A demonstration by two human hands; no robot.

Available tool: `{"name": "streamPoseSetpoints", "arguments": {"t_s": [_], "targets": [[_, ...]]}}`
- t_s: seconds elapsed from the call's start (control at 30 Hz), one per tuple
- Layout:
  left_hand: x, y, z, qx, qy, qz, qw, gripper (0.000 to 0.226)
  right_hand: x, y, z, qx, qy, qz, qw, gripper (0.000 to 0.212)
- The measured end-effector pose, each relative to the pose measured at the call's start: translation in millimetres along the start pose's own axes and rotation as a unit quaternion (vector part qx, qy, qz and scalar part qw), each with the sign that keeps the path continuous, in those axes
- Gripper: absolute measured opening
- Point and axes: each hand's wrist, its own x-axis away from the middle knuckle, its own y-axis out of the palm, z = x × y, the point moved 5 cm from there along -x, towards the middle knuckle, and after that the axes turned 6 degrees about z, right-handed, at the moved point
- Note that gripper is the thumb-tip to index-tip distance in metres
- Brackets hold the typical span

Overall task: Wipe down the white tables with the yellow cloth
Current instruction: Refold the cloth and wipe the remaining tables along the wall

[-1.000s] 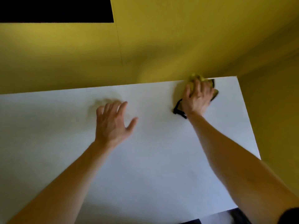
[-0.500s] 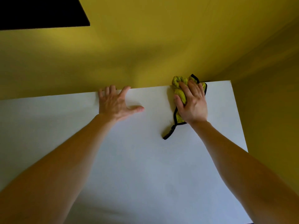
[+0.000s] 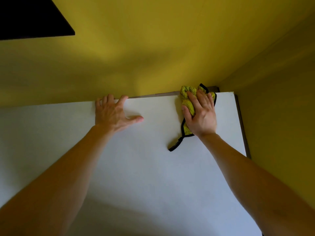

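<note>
Indoor rm: white table point(image 3: 153, 176) against yellow walls point(image 3: 153, 57).

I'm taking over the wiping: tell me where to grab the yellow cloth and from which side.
Grip the bunched wad at the far end of the cloth, past the right hand: it stands thick off the table, unlike the thin tail lying flat. Come from above-left; the wall blocks the far side and the hand covers the middle.
</note>
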Motion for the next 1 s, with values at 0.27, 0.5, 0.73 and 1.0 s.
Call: {"name": "streamPoseSetpoints", "arguments": {"t_s": [0.27,0.5,0.73,1.0], "targets": [[-14.0,-2.1,12.0,-0.023,0.016,-0.032,0.999,0.127,-0.6,-2.4,11.9,0.009,0.004,-0.003,1.0,0.053],[4.6,-2.4,22.6,-0.039,0.03,0.01,0.999,0.105,67.5,-49.1,25.8,0.016,0.076,-0.005,0.997,0.055],[93.8,3.3,116.5,0.005,0.237,0.059,0.97,0.072,208.0,-129.8,50.8,0.079,0.204,0.007,0.976,0.059],[211.1,51.0,229.7,0.008,0.522,0.01,0.853,0.073,321.7,-168.0,39.2,0.187,0.412,0.071,0.889,0.064]]}}
